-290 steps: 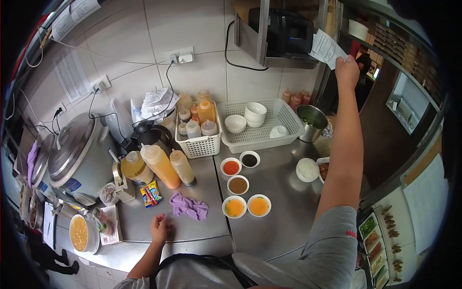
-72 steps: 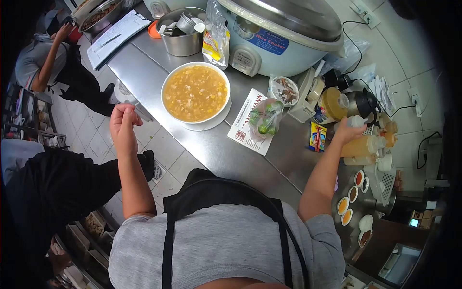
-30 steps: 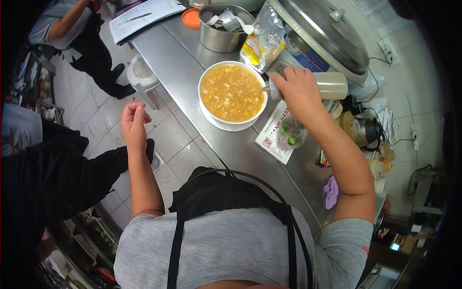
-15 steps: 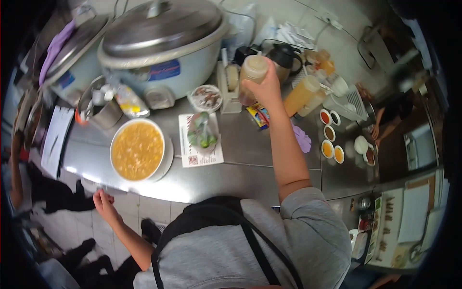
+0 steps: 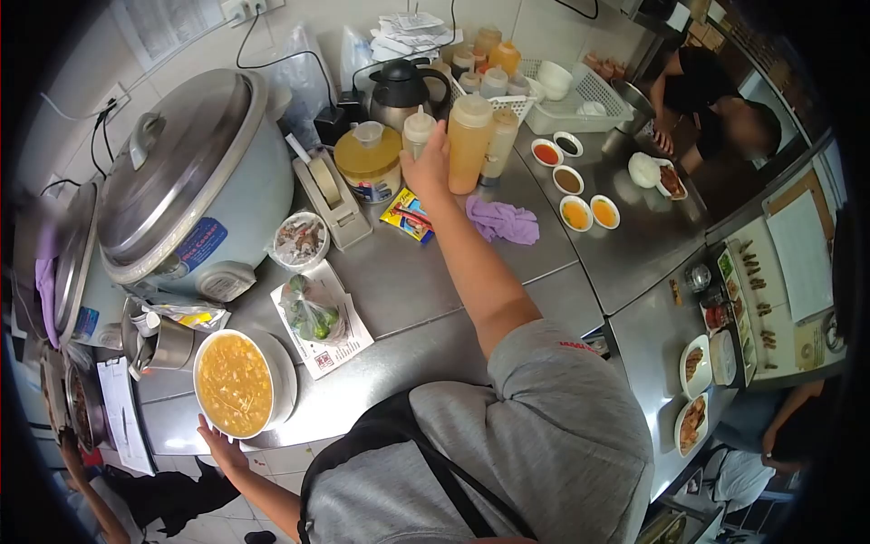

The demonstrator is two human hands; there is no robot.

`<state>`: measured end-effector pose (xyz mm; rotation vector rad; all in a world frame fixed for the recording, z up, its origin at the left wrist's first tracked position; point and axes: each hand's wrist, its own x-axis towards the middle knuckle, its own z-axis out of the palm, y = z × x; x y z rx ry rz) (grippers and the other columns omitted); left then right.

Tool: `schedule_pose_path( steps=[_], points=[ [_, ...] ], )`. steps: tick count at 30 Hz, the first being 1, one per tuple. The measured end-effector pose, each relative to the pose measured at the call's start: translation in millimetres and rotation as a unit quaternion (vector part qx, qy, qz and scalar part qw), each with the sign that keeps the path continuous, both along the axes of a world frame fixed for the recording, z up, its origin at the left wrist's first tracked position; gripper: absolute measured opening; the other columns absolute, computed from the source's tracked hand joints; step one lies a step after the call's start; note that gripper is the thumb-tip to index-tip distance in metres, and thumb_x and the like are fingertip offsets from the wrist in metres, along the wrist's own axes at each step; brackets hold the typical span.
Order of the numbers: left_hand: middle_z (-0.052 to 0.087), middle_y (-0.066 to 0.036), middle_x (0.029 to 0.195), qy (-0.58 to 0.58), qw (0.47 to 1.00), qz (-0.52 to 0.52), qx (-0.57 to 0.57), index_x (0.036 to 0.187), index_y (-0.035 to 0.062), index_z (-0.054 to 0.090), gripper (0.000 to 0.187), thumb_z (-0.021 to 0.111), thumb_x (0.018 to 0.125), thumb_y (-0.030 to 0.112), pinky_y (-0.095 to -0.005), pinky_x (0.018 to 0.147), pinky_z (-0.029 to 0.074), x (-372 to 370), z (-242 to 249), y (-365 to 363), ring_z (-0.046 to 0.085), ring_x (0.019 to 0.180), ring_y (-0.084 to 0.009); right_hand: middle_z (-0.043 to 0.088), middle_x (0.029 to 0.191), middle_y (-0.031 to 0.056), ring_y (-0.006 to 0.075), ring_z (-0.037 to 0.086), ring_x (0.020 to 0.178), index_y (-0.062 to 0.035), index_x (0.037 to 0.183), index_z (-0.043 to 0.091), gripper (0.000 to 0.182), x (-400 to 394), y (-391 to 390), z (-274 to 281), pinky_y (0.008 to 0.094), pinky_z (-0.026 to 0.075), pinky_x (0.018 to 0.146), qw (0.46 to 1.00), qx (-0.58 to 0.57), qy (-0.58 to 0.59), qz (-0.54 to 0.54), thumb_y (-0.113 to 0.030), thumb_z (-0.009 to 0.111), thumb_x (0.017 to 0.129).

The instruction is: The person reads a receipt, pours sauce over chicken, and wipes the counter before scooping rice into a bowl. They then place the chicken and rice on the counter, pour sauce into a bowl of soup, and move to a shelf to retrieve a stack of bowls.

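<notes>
Our right grip (image 5: 428,165) wraps the squeeze bottle (image 5: 418,130); we do best setting it upright, clear of the taller bottle (image 5: 470,145). Our left grip (image 5: 220,448), loosely open, meets the soup bowl (image 5: 275,390) on the desk (image 5: 399,292).

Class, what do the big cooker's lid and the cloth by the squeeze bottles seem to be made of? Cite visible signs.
Lid: probably brushed or dulled metal; grey, with soft streaky highlights.

Cloth: soft, matte fabric, judging by its crumpled folds; the fibre can't be told.
</notes>
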<state>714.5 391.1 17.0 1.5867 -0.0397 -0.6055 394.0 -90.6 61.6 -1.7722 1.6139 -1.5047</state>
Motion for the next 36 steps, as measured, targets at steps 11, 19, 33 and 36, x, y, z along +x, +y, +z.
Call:
schedule_pose_path(
  steps=[11, 19, 33, 36],
  points=[
    [0.048, -0.009, 0.111, 0.068, 0.991, -0.036, -0.108, 0.117, 0.0013, 0.039, 0.048, 0.04, 0.086, 0.038, -0.0311, 0.082, 0.041, 41, -46, -6, 0.048, 0.099, -0.0212, 0.05, 0.1, 0.0093, 0.0096, 0.05, 0.076, -0.0006, 0.114, 0.044, 0.043, 60, 220, 14, 0.0231, 0.043, 0.066, 0.563, 0.421, -0.063, 0.708, -0.02, 0.056, 0.078],
    [0.044, -0.015, 0.116, 0.103, 0.984, -0.042, -0.138, 0.119, -0.0035, 0.034, 0.053, 0.028, 0.089, 0.04, -0.033, 0.088, 0.038, 12, -7, -27, 0.046, 0.105, -0.0241, 0.024, 0.131, 0.018, 0.0233, 0.026, 0.12, -0.0049, 0.131, 0.013, 0.07, 136, 265, -24, 0.0346, 0.026, 0.094, 0.635, 0.535, -0.087, 0.55, -0.041, 0.045, 0.081],
    [0.043, -0.013, 0.118, 0.103, 0.98, -0.084, -0.15, 0.121, 0.0019, 0.033, 0.052, 0.025, 0.089, 0.042, -0.038, 0.087, 0.039, -11, -3, -29, 0.046, 0.104, -0.0268, 0.026, 0.133, 0.007, 0.0252, 0.022, 0.122, -0.0187, 0.128, 0.029, 0.054, 197, 254, -42, 0.051, 0.017, 0.095, 0.594, 0.626, -0.15, 0.483, -0.05, 0.023, 0.084],
    [0.041, -0.013, 0.121, 0.094, 0.985, -0.038, -0.138, 0.121, 0.0018, 0.034, 0.051, 0.022, 0.089, 0.04, -0.0378, 0.09, 0.035, -16, 1, -35, 0.043, 0.108, -0.0268, 0.027, 0.133, 0.0061, 0.024, 0.025, 0.121, -0.021, 0.128, 0.027, 0.049, 186, 251, -36, 0.0494, 0.021, 0.094, 0.636, 0.595, -0.167, 0.462, -0.044, 0.029, 0.085]
  ],
)
